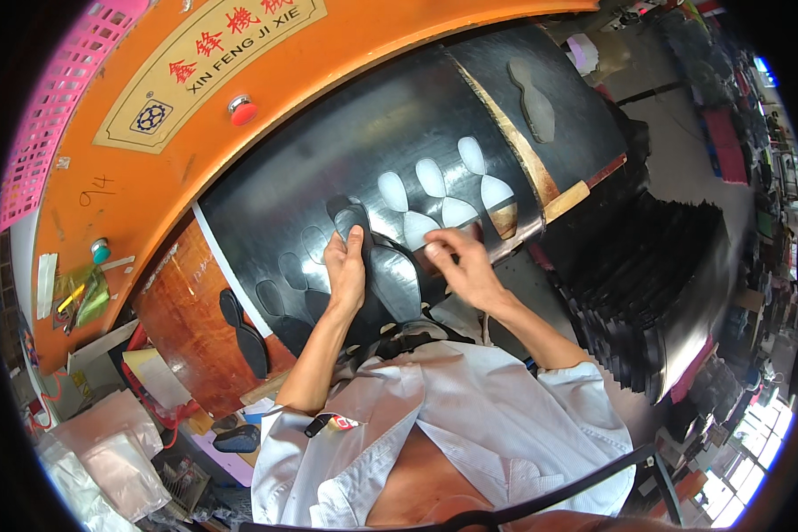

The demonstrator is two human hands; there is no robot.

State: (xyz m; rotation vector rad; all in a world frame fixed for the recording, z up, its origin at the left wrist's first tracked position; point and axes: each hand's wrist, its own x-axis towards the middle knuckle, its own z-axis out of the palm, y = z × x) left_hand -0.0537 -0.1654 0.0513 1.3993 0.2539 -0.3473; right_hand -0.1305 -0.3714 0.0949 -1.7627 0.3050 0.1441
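Fingers (355, 238) of the worker's left hand (346, 282) are closed, thumb uppermost, on a dark sole-shaped piece (353, 215) at the centre of the frame, over a black sheet (310, 151). Right hand (472, 277), just right of centre: fingers bent, near the sheet's lower edge; from where I stand I cannot tell whether anything is held. Sheet spans the middle of the frame and bears three pale sole-shaped areas (430, 177), near the right hand. Upper right: one grey sole (535, 102) lies on a second black surface (585, 115). Lower left: one black sole (252, 350) rests on a reddish-brown desk (177, 310). Right: a pile of black sheets (638, 293). Upper left: an orange machine panel (173, 182) carrying a red button (242, 111).
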